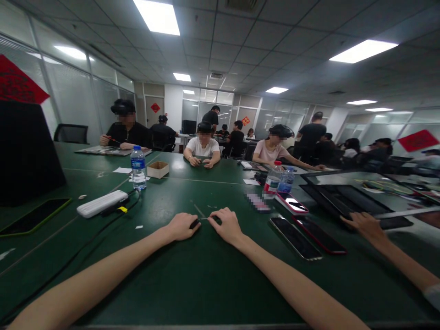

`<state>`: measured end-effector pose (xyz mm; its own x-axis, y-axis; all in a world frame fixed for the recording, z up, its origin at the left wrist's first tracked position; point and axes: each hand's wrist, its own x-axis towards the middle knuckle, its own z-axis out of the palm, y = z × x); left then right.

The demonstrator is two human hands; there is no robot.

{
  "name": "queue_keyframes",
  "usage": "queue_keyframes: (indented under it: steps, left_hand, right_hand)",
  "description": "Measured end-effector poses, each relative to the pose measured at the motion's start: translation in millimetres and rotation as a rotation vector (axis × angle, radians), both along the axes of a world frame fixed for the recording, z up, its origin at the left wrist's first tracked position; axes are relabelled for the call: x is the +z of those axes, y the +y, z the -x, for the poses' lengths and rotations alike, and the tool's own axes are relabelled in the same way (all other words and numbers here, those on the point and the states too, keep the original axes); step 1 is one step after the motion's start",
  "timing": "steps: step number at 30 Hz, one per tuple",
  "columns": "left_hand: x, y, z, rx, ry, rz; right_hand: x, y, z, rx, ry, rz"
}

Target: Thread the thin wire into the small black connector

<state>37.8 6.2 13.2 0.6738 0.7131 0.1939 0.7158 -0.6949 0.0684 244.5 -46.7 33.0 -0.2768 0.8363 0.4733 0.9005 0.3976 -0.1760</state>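
Note:
My left hand (183, 226) is closed around a small dark object (195, 223), whose kind I cannot make out. A thin pale strip (204, 218) runs from it toward my right hand (227, 224). The fingertips of my right hand are pinched together at the strip's other end. Both hands are low over the green table (206, 284), with a small gap between them. Just beyond them, a faint thin line and small pale marks show on the tabletop.
Left are a white power strip (102, 204), a black cable, a water bottle (138, 167), a small open box (157, 169) and a phone (36, 215). Right are several phones (295, 237), two bottles and a co-worker's hand (366, 227) on a dark panel. People sit opposite.

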Motion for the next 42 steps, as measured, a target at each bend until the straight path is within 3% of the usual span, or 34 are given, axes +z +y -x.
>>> queue_keyframes:
  steps: [31, 42]
  left_hand:
    - [-1.4, -0.5, 1.1, 0.009, -0.004, -0.011]
    - [-4.2, 2.1, 1.3, 0.004, -0.023, -0.012]
  right_hand:
    - [1.7, -9.2, 7.0, 0.012, -0.066, -0.009]
    - [0.2, -14.7, 12.7, -0.016, -0.066, 0.057]
